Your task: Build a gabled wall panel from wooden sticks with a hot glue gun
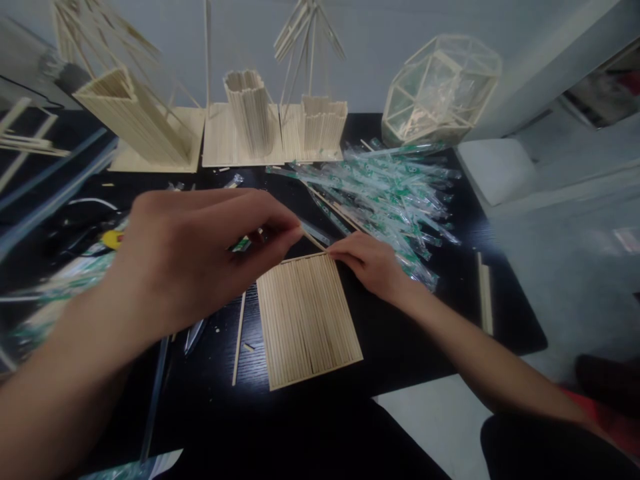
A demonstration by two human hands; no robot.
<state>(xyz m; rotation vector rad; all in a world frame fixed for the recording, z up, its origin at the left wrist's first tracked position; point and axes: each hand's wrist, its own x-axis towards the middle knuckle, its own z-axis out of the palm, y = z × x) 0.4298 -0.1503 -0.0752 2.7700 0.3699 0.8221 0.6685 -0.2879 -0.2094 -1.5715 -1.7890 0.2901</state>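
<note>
My left hand [200, 247] is raised over the table, thumb and fingers pinching one end of a thin wooden stick [314, 239]. The other end slants down to the fingertips of my right hand [373, 263], which are closed on it at the far right corner of a flat panel [310, 320]. Many slim wooden sticks lie side by side in this panel, with edge strips along its near and far sides and a narrow dark gap near the middle. My left fingers partly hide the panel's far left corner.
Plastic wrappers with green print [395, 193] are heaped behind my right hand. Stick-built structures [250, 120] stand at the back, beside a clear-sided polyhedron [443, 93]. A loose stick [239, 340] lies left of the panel; other sticks [484, 293] lie near the table's right edge.
</note>
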